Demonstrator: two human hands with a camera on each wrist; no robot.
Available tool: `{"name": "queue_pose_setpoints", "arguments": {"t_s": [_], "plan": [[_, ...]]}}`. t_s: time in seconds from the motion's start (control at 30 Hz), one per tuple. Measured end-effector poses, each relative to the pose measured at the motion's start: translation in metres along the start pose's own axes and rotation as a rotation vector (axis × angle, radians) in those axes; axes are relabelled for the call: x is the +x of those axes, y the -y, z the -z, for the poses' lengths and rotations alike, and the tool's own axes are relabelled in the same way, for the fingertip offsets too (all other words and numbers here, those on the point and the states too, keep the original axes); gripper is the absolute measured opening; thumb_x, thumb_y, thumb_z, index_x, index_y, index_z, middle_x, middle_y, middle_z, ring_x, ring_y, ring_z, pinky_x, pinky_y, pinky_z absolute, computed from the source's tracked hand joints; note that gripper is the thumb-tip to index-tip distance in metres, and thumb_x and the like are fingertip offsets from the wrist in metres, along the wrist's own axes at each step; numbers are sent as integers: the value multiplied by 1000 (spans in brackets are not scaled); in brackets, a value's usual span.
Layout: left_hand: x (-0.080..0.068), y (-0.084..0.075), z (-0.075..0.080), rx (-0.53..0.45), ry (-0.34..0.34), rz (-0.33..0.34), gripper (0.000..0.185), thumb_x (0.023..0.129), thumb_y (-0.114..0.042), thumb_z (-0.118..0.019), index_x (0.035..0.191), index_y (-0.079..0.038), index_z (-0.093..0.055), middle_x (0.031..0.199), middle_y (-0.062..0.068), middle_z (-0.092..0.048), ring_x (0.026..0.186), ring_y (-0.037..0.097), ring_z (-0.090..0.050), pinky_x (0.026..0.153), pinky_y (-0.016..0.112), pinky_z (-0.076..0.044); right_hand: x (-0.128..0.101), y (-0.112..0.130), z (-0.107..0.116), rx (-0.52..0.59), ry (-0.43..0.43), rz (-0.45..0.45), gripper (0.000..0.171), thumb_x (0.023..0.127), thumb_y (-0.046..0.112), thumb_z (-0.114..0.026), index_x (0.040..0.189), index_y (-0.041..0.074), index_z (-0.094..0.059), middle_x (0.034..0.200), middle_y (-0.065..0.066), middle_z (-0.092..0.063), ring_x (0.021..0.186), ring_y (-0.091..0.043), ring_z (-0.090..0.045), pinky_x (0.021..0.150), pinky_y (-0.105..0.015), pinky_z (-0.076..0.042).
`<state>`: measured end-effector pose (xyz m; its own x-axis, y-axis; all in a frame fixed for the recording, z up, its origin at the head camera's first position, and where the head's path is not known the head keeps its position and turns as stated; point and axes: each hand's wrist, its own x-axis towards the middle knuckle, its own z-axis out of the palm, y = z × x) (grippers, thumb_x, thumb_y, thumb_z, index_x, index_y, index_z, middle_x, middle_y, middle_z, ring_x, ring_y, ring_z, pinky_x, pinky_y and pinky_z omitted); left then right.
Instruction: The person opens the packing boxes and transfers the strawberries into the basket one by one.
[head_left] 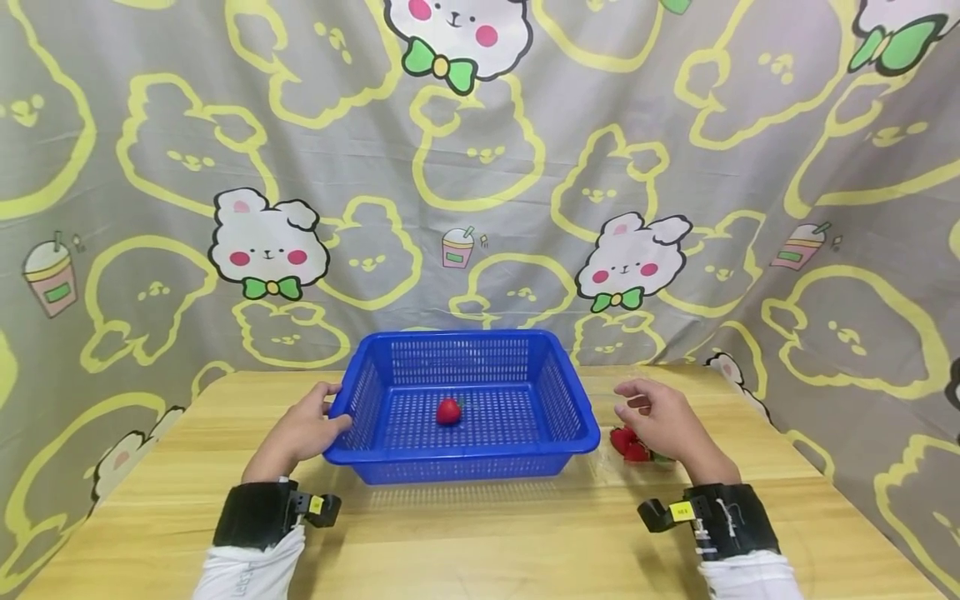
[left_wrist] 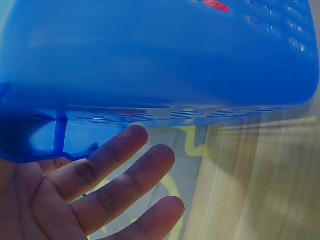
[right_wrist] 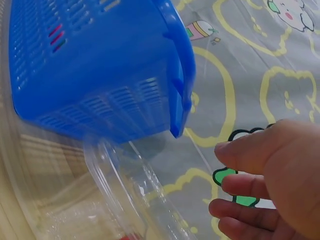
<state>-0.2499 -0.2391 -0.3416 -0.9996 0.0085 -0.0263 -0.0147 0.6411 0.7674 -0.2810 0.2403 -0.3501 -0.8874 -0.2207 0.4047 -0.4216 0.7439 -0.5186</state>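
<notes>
A blue plastic basket (head_left: 480, 451) with slotted walls stands on the table, one red strawberry (head_left: 448, 411) lying on its floor. At its left rim is my left hand (head_left: 306, 427), thumb over the edge and lightly holding it. Several fingers (left_wrist: 135, 175) extend beneath the rim in the left wrist view. My right hand (head_left: 663, 417) hovers with loosely bent fingers and nothing in them. Below it, several strawberries (head_left: 636, 451) sit in a clear plastic container (right_wrist: 112, 175), partly hidden by the hand. The right wrist view shows this container close beside the basket.
The wooden table (head_left: 480, 542) extends in front of the basket. Behind it hangs a grey curtain (head_left: 360, 158) with yellow outlines and white rabbits. Each wrist wears a black band with a small camera, the left band (head_left: 255, 514) and the right band (head_left: 738, 518).
</notes>
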Motion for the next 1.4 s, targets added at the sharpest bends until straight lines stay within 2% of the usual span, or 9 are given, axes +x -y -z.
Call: {"name": "queue_pose_setpoints", "arguments": {"t_s": [0.53,0.77,1.1,1.4], "plan": [[0,0,-1,9,-3,3,59,96,-15,-53,145,6,-27,132,39,-45,105,49,-59,81,59,-51,-5,-14,2,-25,66,-94,26,91,12,-65,113,-2,-65,109,-21,-65,95,-36,-65,80,-51,-53],[-1,0,0,17,-9,-5,58,95,-14,-53,144,6,-28,131,39,-45,105,49,-58,81,59,-51,-6,-20,3,-34,102,-113,23,90,8,-66,110,-3,-65,108,-22,-65,90,-33,-66,77,-48,-55],[0,-2,0,18,-7,5,58,97,-14,-52,145,5,-26,133,38,-44,108,51,-56,83,60,-50,-5,-22,3,-81,218,-180,23,86,7,-68,106,-4,-65,98,-16,-66,89,-33,-63,77,-50,-53],[0,0,-1,8,-12,-8,57,97,-13,-52,144,6,-27,131,39,-45,107,50,-57,82,58,-51,-3,-19,-8,-163,319,-275,13,80,4,-70,93,1,-67,85,-8,-65,75,-23,-57,70,-40,-49]]}}
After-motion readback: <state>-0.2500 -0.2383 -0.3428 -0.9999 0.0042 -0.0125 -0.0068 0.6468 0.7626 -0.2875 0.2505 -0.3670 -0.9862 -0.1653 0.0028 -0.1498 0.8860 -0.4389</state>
